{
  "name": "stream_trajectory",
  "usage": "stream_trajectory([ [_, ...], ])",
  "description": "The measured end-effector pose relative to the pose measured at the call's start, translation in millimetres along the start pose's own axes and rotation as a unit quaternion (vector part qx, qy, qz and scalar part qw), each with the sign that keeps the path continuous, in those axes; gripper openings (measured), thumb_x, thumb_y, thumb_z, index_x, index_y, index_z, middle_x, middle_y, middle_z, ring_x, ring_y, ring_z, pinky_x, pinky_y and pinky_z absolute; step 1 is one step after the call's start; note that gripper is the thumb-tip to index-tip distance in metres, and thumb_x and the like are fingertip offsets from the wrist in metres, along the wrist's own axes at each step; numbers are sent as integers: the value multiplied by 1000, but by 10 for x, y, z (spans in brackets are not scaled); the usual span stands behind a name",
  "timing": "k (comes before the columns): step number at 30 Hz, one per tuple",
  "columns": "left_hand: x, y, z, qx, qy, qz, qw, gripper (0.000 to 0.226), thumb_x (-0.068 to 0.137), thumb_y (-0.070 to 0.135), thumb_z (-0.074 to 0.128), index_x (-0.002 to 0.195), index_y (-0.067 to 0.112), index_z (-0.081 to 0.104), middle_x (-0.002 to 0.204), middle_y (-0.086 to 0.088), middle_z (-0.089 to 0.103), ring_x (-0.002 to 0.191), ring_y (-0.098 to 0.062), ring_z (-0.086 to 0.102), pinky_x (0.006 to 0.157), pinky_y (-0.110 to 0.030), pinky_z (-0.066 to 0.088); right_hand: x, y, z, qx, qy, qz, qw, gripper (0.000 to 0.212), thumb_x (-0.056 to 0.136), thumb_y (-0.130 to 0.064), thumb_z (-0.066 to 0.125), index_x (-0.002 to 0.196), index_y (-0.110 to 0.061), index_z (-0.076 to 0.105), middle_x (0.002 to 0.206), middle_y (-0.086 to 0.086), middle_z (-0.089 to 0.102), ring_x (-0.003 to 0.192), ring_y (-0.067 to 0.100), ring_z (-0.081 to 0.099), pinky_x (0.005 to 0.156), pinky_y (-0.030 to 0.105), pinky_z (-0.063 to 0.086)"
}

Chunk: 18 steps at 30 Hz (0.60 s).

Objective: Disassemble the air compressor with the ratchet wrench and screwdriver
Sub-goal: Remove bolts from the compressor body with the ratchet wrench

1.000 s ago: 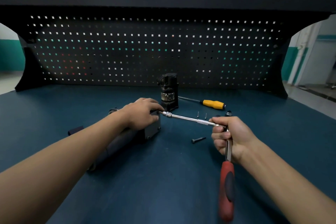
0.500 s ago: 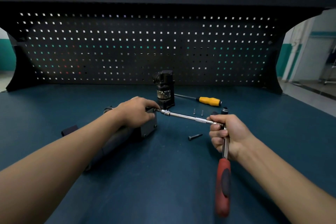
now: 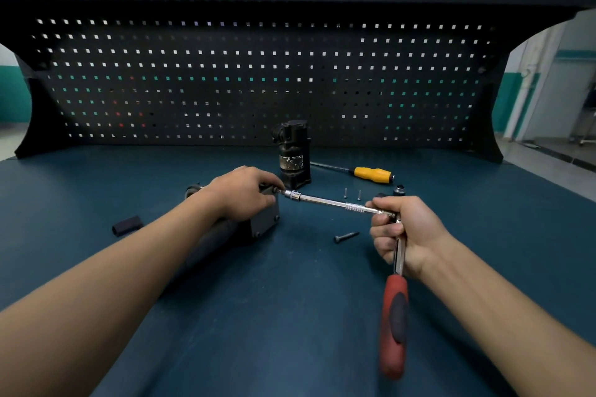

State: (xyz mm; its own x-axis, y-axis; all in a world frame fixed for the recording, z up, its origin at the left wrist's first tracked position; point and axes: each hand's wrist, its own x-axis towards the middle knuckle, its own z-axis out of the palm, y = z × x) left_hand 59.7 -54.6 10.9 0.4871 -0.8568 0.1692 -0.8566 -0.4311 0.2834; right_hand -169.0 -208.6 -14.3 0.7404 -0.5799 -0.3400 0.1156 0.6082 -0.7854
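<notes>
The grey air compressor body (image 3: 261, 226) lies on its side on the blue bench. My left hand (image 3: 243, 192) grips its upper end, fingers curled over the block. My right hand (image 3: 404, 230) grips the ratchet wrench (image 3: 394, 316) near its head; the red handle points down toward me. A chrome extension bar (image 3: 332, 202) runs from the ratchet head left to a socket at the compressor's top corner, just by my left fingertips. The yellow-handled screwdriver (image 3: 371, 175) lies behind, untouched.
A removed black compressor part (image 3: 293, 155) stands upright at the back. One dark bolt (image 3: 345, 237) lies below the bar, two small screws (image 3: 352, 193) and a socket (image 3: 400, 190) behind it. A small black block (image 3: 127, 225) lies left. A pegboard (image 3: 258, 80) closes the back.
The ratchet's red handle has swung slightly, staying pointed toward me, while the extension bar stays on the compressor. My left hand keeps its hold. The camera has shifted a little.
</notes>
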Motion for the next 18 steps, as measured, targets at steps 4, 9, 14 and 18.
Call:
stream_trajectory([
  [4,-17,21,-14,0,4,-3,1000,30,92,31,59,115,49,65,116,12,65,106,-17,57,95,-41,49,-16,-8,6,15,-3,11,1000,18,99,-17,48,82,-12,53,51,-6,38,30,1,26,28,15,18],
  [9,-29,34,-2,9,16,-8,1000,31,89,31,58,112,51,65,104,13,64,96,-16,57,90,-40,51,-28,-22,-9,21,-17,11,1000,18,97,-19,49,81,-12,53,52,-5,39,32,2,27,29,15,19],
  [14,-106,64,45,106,37,67,991,60,75,69,61,130,45,56,137,18,56,138,-13,41,109,-37,39,-25,-28,-12,26,-15,19,999,20,97,-18,49,77,-12,52,53,-5,40,32,2,28,31,15,18],
  [18,-267,254,110,80,81,201,973,91,65,80,66,143,36,50,149,14,47,145,-14,31,119,-36,28,-19,-24,-5,33,-11,22,999,21,98,-20,50,79,-12,52,53,-4,40,33,2,29,30,16,18],
])
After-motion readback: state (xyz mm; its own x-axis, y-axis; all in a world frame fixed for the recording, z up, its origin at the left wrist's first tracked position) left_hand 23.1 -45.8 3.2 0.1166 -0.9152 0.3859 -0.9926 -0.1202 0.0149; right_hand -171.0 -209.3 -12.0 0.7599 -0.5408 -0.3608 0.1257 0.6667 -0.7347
